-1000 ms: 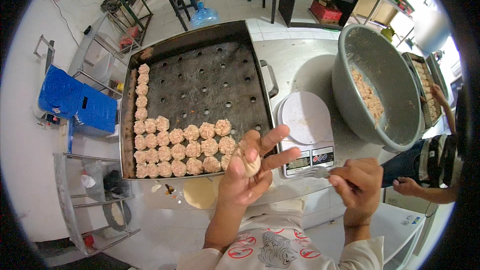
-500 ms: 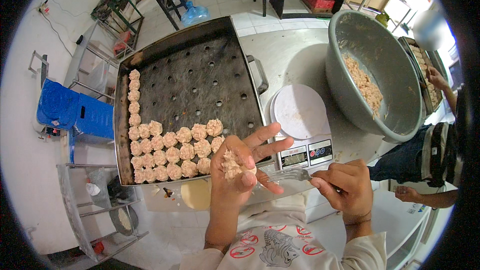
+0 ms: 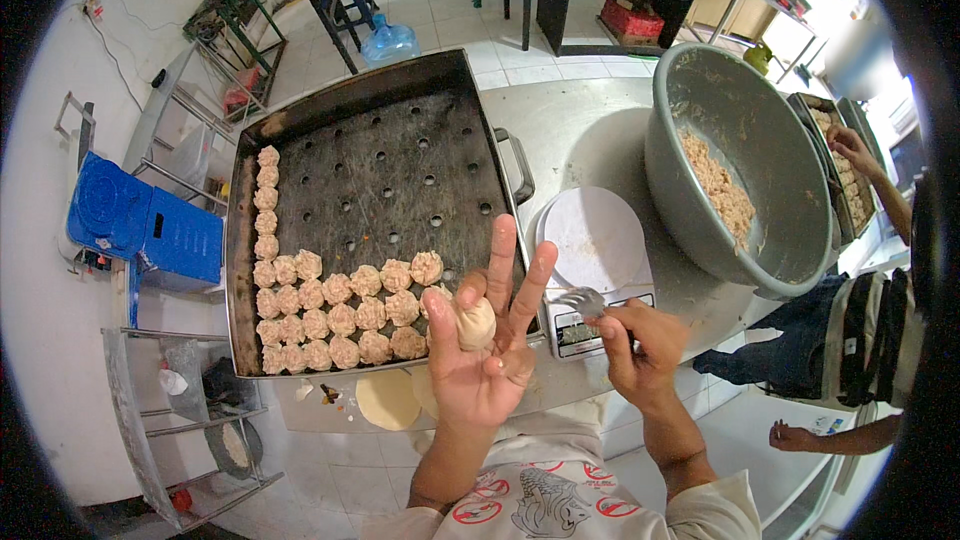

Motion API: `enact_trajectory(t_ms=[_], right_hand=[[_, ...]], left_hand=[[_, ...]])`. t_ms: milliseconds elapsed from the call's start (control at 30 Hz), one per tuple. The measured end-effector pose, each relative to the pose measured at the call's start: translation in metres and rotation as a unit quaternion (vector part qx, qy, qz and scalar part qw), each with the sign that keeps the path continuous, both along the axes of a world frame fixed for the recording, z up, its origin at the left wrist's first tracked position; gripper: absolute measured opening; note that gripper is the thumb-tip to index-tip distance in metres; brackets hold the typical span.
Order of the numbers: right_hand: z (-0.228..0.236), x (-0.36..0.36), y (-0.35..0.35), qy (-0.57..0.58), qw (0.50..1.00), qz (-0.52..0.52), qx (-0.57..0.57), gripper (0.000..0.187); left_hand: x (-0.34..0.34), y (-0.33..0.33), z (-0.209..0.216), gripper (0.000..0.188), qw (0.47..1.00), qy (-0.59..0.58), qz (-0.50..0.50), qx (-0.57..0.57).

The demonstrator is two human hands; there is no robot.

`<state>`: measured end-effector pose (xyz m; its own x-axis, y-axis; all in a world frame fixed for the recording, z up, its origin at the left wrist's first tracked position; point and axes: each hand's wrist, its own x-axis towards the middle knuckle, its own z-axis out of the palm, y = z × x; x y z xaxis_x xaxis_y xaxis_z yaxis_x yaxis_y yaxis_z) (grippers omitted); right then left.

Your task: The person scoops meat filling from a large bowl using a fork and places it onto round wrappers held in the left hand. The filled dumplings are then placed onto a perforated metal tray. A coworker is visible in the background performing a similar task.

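My left hand (image 3: 468, 388) is raised in front of the tray's near right corner. Its thumb and a bent finger pinch a round, pale-wrapped dumpling (image 3: 476, 324), while two other fingers point up, spread apart. To its right, my right hand (image 3: 645, 348) grips a metal fork (image 3: 583, 301), whose tines lie over the near part of a white kitchen scale (image 3: 598, 243). Filled dumplings (image 3: 341, 319) stand in rows along the left and near sides of a dark, perforated metal tray (image 3: 385, 165). Round, pale wrappers (image 3: 388, 400) lie at the table's near edge.
A large grey basin (image 3: 667, 130) with minced filling (image 3: 718, 185) stands right of the scale. Beyond it a co-worker's hand (image 3: 850, 147) reaches over another tray of dumplings (image 3: 845, 180). The tray's handle (image 3: 517, 165) juts toward the scale. Blue equipment (image 3: 145, 225) stands at left.
My left hand has turned, raising its two spread fingers and showing the dumpling's smooth wrapped side. My right hand has moved left and up with the fork. The view has shifted slightly.
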<state>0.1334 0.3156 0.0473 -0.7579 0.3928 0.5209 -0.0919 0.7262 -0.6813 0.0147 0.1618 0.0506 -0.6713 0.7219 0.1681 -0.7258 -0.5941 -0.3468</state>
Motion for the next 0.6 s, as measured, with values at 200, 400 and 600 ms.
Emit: enact_trajectory(t_ms=[200, 400, 600], right_hand=[[-0.003, -0.005, 0.003, 0.001, 0.996, 0.041, -0.075, 0.007], [0.047, 0.018, 0.010, -0.144, 0.980, 0.068, -0.115, 0.011], [0.058, 0.025, -0.001, -0.174, 0.963, 0.070, -0.193, 0.022]], left_hand=[[0.002, 0.003, 0.002, 0.030, 0.997, 0.024, 0.028, -0.065], [-0.004, 0.000, -0.011, 0.025, 0.974, 0.131, 0.113, -0.145], [-0.005, 0.001, -0.013, 0.028, 0.911, 0.250, 0.216, -0.248]])
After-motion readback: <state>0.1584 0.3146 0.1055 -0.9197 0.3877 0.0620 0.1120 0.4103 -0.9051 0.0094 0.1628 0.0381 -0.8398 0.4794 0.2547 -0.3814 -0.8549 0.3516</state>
